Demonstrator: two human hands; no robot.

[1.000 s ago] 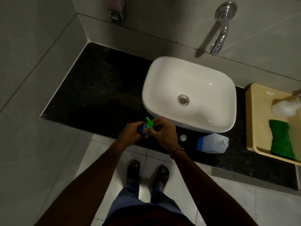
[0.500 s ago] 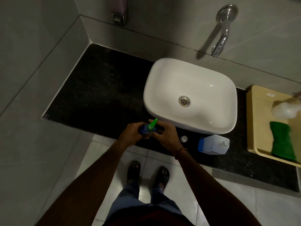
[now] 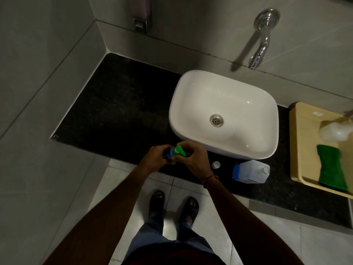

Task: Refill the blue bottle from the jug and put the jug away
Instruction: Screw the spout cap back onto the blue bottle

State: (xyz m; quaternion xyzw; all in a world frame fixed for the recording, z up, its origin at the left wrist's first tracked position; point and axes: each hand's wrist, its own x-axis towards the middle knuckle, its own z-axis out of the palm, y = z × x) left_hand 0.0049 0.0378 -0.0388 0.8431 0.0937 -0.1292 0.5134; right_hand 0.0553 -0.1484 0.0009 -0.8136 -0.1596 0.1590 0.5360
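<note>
Bottle (image 3: pixel 170 153) between both hands, green nozzle (image 3: pixel 180 150) pointing right.

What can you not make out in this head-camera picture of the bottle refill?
- Blue bottle: body and fill level hidden by the left hand and right hand.
- Jug: liquid level unclear, dim light.
- White object in the tray: blurred, cut by the right edge.
- Wall dispenser: cut by the top edge.
</note>
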